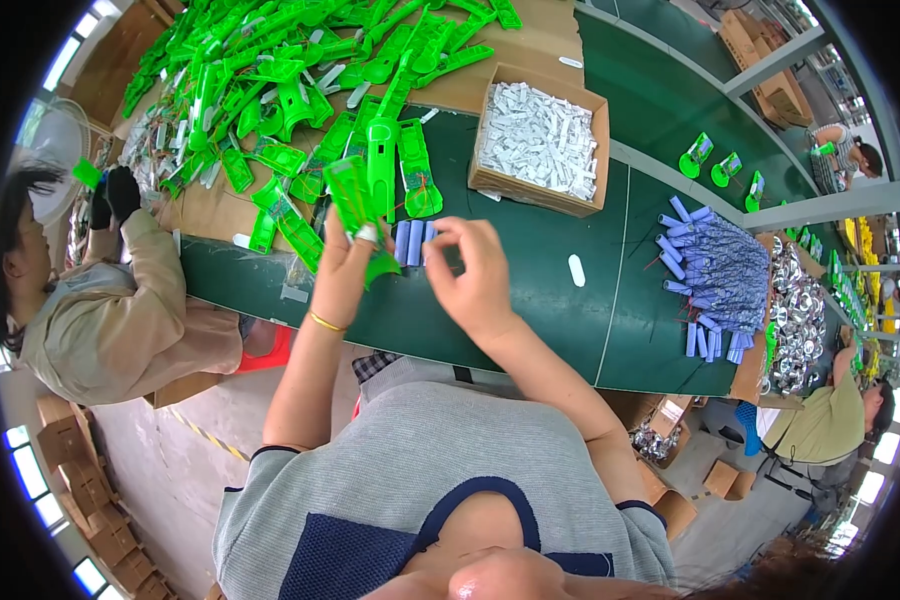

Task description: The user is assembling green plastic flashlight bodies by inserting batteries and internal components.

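My left hand grips a bright green plastic housing, tilted upright over the table's near edge. A small white piece shows at my left fingertips. Just to the right, my right hand is raised with thumb and fingers curled together in a pinch; anything between the tips is too small to make out. Several blue cylindrical battery cells stand side by side behind the hands. Beyond them lie more green housings with thin wires in them.
A large heap of green housings covers the far left. A cardboard box holds small white parts. Wired blue cells are piled at right, beside shiny round metal parts. A white oval piece lies alone. A gloved co-worker sits at left.
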Demonstrator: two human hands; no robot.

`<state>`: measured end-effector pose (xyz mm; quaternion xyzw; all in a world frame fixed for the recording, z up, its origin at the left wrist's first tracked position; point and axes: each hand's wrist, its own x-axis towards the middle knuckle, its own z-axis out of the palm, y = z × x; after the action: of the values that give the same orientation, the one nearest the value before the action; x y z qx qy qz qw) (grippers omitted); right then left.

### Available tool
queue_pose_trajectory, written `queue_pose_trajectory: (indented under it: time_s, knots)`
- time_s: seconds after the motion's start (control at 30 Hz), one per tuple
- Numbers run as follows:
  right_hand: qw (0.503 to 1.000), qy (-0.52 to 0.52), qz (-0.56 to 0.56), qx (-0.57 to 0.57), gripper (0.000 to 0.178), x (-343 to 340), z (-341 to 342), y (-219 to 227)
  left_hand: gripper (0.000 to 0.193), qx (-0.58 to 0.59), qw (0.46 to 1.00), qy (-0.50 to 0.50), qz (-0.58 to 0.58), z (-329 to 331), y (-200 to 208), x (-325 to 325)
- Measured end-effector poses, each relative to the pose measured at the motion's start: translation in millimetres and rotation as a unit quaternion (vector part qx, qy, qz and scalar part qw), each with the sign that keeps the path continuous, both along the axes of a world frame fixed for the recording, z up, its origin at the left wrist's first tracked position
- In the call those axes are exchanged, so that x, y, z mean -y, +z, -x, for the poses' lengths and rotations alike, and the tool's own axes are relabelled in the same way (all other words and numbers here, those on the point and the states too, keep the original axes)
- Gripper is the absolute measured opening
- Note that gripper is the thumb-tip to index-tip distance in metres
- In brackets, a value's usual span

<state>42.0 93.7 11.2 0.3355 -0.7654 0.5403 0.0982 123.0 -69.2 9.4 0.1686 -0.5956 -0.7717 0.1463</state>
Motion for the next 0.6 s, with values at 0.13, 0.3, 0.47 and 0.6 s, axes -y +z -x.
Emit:
queue_pose_trajectory:
  time_s: [0.13, 0.3, 0.47, 0.6]
  knots:
    - [0.96, 0.008, -0.279, 0.015, 0.021, -1, 19, -20, 0.036, -0.001, 0.998, 0.015, 0.059, -1, 0, 20]
    - [0.914, 0.026, -0.375, 0.156, 0.03, 1, 28, -32, 0.045, -0.003, 0.997, -0.033, 0.076, 8, 3, 12]
    - [0.894, 0.043, -0.415, 0.164, 0.034, -3, 26, -14, 0.057, 0.045, 0.992, -0.071, 0.099, 20, -6, 3]
    - [0.917, -0.01, -0.362, 0.168, 0.037, 23, 27, -32, 0.057, 0.032, 0.985, -0.074, 0.153, 33, -15, -2]
